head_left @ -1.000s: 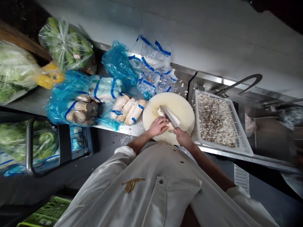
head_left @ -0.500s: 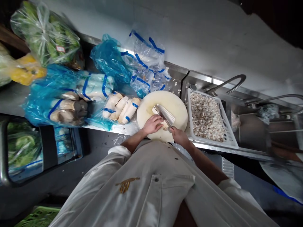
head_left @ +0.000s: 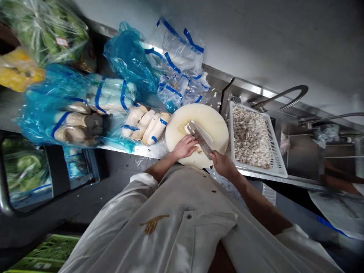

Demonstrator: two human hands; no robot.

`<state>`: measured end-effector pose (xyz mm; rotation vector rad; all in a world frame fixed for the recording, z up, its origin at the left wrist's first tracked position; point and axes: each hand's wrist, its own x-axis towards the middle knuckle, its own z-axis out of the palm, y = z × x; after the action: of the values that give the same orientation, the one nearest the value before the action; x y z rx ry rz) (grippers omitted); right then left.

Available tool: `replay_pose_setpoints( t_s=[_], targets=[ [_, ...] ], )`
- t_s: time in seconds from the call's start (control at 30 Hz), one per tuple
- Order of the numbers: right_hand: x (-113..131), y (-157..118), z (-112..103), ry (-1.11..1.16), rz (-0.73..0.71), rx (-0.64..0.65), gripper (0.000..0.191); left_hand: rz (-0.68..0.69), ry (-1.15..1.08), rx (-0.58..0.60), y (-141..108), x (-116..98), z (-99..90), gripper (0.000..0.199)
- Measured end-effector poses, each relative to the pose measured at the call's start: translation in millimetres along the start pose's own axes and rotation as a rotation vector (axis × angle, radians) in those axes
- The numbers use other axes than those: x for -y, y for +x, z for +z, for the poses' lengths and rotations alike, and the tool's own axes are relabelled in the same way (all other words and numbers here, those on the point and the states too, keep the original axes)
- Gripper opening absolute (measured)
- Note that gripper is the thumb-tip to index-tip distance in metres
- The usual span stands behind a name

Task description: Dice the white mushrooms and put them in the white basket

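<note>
On the round white cutting board [head_left: 179,121] lies a pale king oyster mushroom [head_left: 207,132], cut lengthwise. My right hand [head_left: 223,163] grips the handle of a broad kitchen knife [head_left: 201,140], whose blade slants across the mushroom. My left hand [head_left: 186,146] is on the board left of the blade, fingers bent together on the mushroom's near part, which they mostly cover. Whole king oyster mushrooms in an opened plastic pack [head_left: 148,127] lie left of the board. On its right, a white perforated basket [head_left: 280,159] holds many small diced mushroom pieces [head_left: 250,138].
Further left are blue-bagged mushrooms [head_left: 76,127], a bag of green vegetables [head_left: 54,34] and a yellow bag [head_left: 21,72]. Crumpled clear bags [head_left: 182,57] lie behind the board. A curved faucet [head_left: 295,91] and sink [head_left: 304,155] are at right; another person's arm [head_left: 338,176] shows there.
The view has shifted slightly. My right hand and the knife have moved a little to the right relative to my left hand, which stays at the mushroom.
</note>
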<state>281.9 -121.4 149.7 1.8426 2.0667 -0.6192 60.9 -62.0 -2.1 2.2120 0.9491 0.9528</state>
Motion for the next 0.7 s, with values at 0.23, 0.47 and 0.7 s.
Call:
replay_pose_setpoints(
  t_s=[0.23,0.47,0.7],
  targets=[
    [12,39,18,0.089,0.015,0.106,0.042,-0.004,0.037,-0.044,2,3,-3.0,0.032],
    [-10,26,16,0.274,-0.03,0.076,0.037,-0.067,0.134,-0.006,2,-3,-7.1,0.029],
    [-60,-1,13,0.399,0.101,-0.186,0.047,0.058,0.366,0.317,39,0,-36.2,0.066]
  ],
)
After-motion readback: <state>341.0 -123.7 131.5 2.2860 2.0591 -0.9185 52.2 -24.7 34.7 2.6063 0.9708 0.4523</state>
